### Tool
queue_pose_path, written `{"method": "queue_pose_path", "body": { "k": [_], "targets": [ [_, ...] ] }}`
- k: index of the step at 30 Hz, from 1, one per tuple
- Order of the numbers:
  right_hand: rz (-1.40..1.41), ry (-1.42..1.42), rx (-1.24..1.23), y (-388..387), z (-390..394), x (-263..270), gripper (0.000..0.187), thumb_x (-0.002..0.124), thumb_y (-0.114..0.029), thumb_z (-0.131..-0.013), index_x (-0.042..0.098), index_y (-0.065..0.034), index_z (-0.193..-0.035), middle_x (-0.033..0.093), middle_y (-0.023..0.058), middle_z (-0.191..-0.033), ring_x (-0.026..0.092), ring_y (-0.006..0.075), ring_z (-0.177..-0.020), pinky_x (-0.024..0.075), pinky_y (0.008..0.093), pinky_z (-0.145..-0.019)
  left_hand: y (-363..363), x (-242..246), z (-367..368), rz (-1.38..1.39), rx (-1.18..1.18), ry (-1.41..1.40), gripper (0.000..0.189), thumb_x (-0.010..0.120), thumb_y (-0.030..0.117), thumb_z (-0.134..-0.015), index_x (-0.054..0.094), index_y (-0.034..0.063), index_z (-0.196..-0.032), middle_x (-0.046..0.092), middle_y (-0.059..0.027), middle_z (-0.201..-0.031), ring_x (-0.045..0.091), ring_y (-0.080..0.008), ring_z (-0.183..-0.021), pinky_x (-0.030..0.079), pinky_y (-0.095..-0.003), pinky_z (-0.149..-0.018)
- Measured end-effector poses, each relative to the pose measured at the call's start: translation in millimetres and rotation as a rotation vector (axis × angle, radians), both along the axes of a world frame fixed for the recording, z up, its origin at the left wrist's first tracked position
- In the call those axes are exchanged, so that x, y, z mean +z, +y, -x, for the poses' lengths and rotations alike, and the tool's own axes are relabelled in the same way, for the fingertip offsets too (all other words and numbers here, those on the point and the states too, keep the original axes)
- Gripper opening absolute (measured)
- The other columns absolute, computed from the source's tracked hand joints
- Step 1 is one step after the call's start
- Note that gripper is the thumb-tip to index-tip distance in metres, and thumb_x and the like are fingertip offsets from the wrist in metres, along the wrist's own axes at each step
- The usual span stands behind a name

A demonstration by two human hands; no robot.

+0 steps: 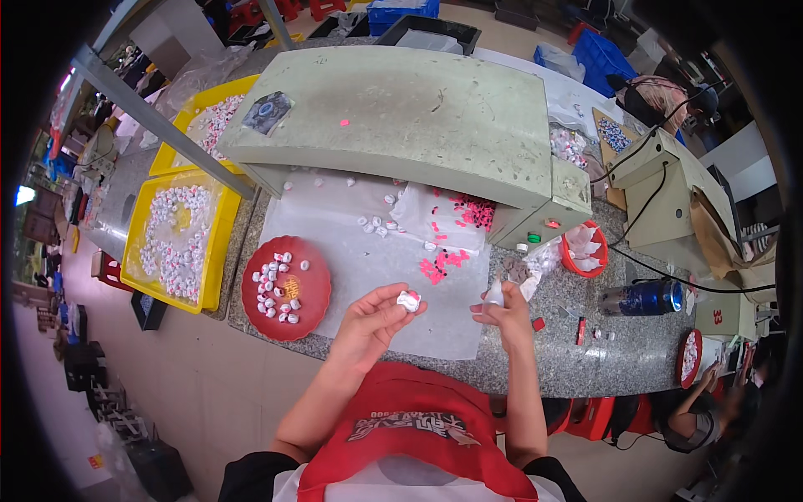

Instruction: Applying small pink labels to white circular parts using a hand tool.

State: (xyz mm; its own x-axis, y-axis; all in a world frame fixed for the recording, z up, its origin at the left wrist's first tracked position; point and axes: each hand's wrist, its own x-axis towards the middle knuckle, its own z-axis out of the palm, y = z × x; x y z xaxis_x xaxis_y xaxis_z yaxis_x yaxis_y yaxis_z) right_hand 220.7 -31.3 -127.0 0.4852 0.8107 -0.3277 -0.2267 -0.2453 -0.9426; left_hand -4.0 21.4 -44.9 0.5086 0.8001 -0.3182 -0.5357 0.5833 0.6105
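Note:
My left hand (376, 317) pinches a small white figurine head (409, 302) with a pink part on its top. A small translucent squeeze bottle (494, 293) is gripped in my right hand (513, 314), its narrow nozzle pointing up. Both hands are above a white sheet (376, 270) on the granite worktop. Beyond my right hand lie loose pink bow-shaped pieces (442, 267), some with dark spots. To the left, a red scalloped plate (254, 307) carries several white heads. A few more white heads (380, 227) rest on the sheet near a pale metal housing (401, 100).
Yellow trays (213, 285) filled with white heads stand at the left. On the right are a red cup (603, 251), a blue can (671, 296), a red lighter-like stick (581, 331) and a black cable (684, 273). Another person's arm (693, 395) shows at the far right.

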Motion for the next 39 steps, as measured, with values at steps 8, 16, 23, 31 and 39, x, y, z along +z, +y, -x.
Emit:
{"method": "queue_pose_path", "body": {
  "k": [8,16,23,31,39],
  "targets": [
    [0.139,-1.052,0.117,86.8,-15.3,-127.5,0.021,0.066,-0.012,-0.065,0.059,-0.0019,-0.082,0.061,0.0184,-0.074,0.061,0.0319,-0.067,0.0480,0.0384,-0.061,-4.4,-6.3,-12.0,0.084,-0.055,0.029,0.027,0.054,-0.003,-0.079,0.053,-0.0027,-0.107,0.060,-0.0134,-0.097,0.058,-0.0281,-0.095,0.050,-0.0273,-0.080],
    [0.242,-0.867,0.216,30.2,-13.4,-132.4,0.028,0.060,-0.017,-0.069,0.060,-0.0022,-0.093,0.062,0.0180,-0.076,0.061,0.0291,-0.068,0.0485,0.0386,-0.066,-9.1,-12.0,-15.9,0.027,-0.039,0.124,0.032,0.056,-0.004,-0.076,0.052,-0.0032,-0.107,0.060,-0.0135,-0.095,0.060,-0.0268,-0.089,0.051,-0.0262,-0.077],
    [-0.012,0.533,0.018,1.2,10.2,9.3,0.017,0.063,-0.009,-0.074,0.060,-0.0008,-0.088,0.060,0.0074,-0.075,0.058,0.0149,-0.065,0.0497,0.0302,-0.058,-17.3,0.8,-22.4,-0.169,-0.030,0.274,0.033,0.057,-0.007,-0.074,0.051,-0.0044,-0.107,0.060,-0.0125,-0.094,0.062,-0.0226,-0.082,0.051,-0.0261,-0.073],
    [-0.289,0.288,0.125,-16.2,36.3,110.5,0.009,0.061,-0.001,-0.074,0.060,0.0031,-0.082,0.058,0.0069,-0.070,0.056,0.0116,-0.060,0.0485,0.0242,-0.052,-14.0,26.2,-37.7,-0.468,0.055,0.320,0.032,0.055,-0.011,-0.074,0.052,-0.0060,-0.105,0.060,-0.0136,-0.095,0.060,-0.0172,-0.086,0.048,-0.0240,-0.076],
    [-0.290,0.120,0.102,-14.8,69.9,123.9,0.006,0.060,0.001,-0.076,0.059,0.0041,-0.080,0.058,0.0058,-0.065,0.054,0.0088,-0.054,0.0456,0.0206,-0.050,-22.8,25.0,-27.7,-0.554,0.127,0.243,0.029,0.055,-0.012,-0.075,0.053,-0.0052,-0.104,0.054,-0.0132,-0.106,0.058,-0.0174,-0.091,0.049,-0.0260,-0.079]
  ]
}}
